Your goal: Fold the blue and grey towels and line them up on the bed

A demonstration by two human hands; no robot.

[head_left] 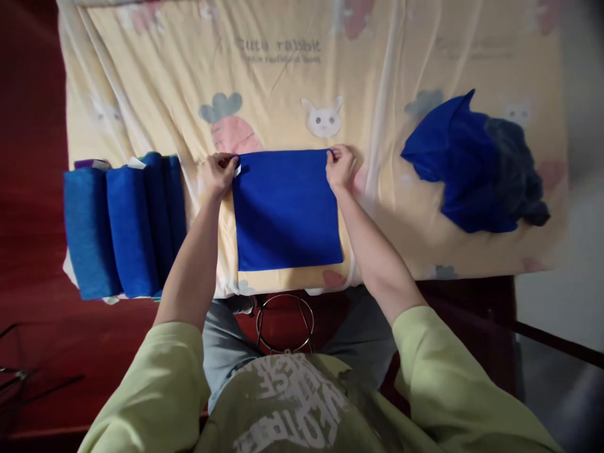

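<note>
A blue cloth (287, 211) lies flat in a near-square on the covered table in front of me. My left hand (219, 173) pinches its far left corner, where a small white tag shows beside the fingers. With fingertips closed, my right hand (340, 167) grips the far right corner. The cloth's near edge rests close to the table's front edge. Whether it is one layer or several I cannot tell.
Several folded blue cloths (132, 229) lie side by side at the left. A crumpled blue cloth (465, 163) sits at the right against a dark grey-blue one (516, 167). Beneath is a yellow rabbit-print cover (278, 88). A round metal-rimmed stool (285, 299) stands below the front edge.
</note>
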